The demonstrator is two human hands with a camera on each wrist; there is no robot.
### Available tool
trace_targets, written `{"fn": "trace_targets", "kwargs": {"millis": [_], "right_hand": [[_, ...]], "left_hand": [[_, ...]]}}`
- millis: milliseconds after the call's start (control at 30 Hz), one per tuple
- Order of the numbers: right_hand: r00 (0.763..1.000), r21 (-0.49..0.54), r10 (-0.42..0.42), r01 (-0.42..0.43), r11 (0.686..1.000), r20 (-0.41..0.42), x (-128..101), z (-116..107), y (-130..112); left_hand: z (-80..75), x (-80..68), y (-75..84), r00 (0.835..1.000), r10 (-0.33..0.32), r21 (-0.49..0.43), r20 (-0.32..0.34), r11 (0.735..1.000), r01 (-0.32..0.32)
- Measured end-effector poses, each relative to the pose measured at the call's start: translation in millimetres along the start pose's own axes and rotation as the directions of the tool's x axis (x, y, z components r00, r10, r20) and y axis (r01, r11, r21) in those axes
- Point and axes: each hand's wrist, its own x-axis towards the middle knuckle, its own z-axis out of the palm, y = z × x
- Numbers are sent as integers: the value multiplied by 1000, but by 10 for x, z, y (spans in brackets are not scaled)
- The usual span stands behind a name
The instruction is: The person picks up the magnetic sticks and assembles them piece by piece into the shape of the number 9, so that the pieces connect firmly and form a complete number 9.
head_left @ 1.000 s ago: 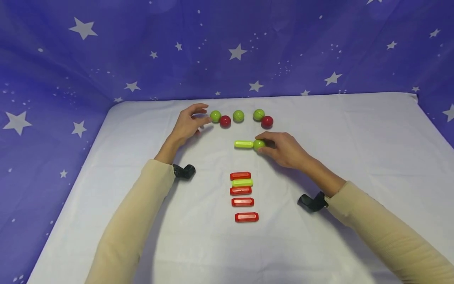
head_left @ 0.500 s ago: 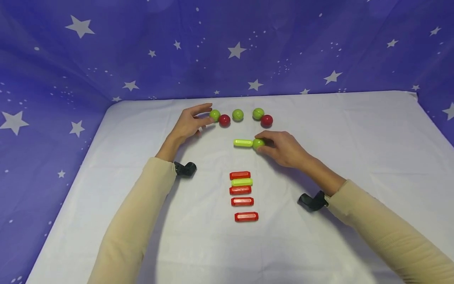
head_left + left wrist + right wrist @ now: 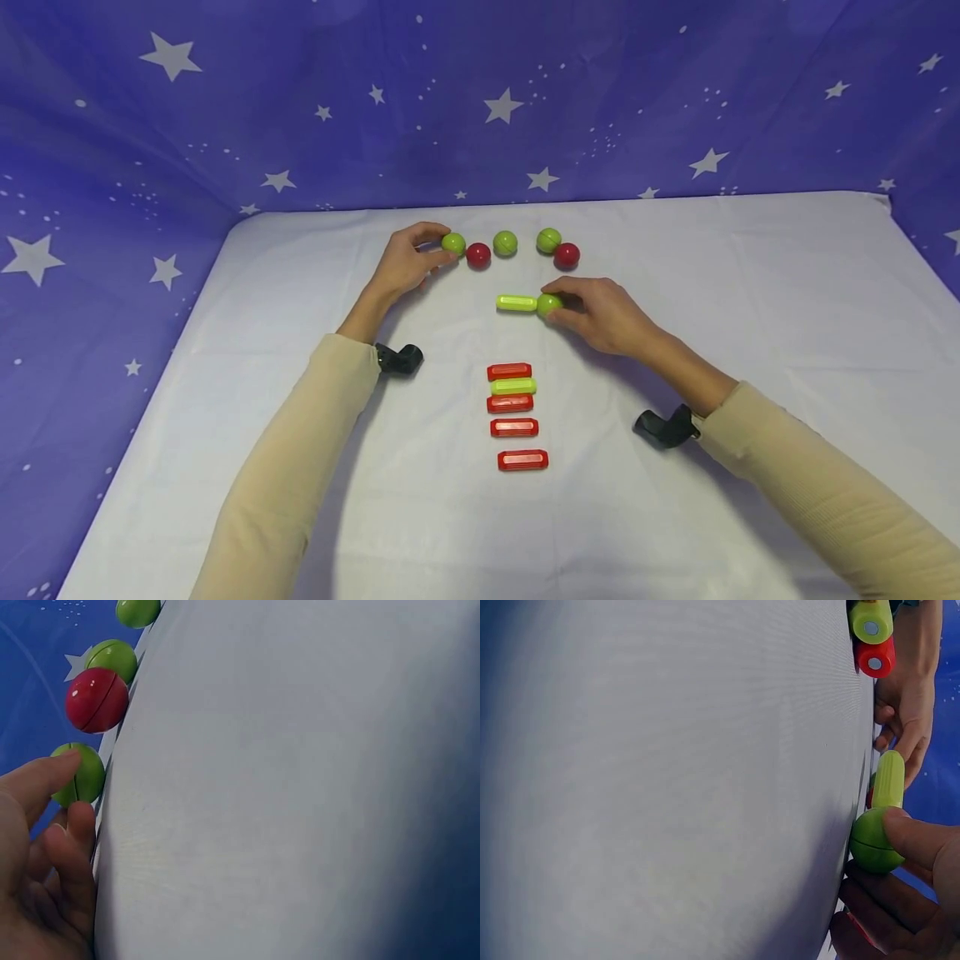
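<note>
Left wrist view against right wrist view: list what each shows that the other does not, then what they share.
Only the left wrist view shows the left hand with its fingertips on the end green ball, then a red ball and two more green balls in a row beyond it.

Only the right wrist view shows the right hand pinching a green ball that sits against the end of a lime-green bar, plus the ends of a lime bar and a red bar.

Both show the white table cloth and the blue backdrop.
</note>
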Motion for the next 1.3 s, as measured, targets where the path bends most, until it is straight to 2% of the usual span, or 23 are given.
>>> {"fn": "trace_targets", "kwargs": {"millis": [300,533,867,1100,1300], "right_hand": [[1000,-4,3,-3,1000,4,6,22,-14],[1000,1,-4,4,1000,-7,0,9,-8],[1000,18,-7,7,1000,-14,-2,1,11],[1000,22,-10,10,1000,-13,6,7,-3],[1000,11,-6,6,1000,-8,9,8,1]], "left_hand": [[-16,-29,-21,1000,-2,20,-4,1000,2],[-37,-65,16,999,-42,56,19,998,40],[-56,-105,30,998,-54,67,18,996,53],[-69,-157,35,997,-48,82,63,996,42],[-70,-199,42,998,-36,55,56,998,33]]}}
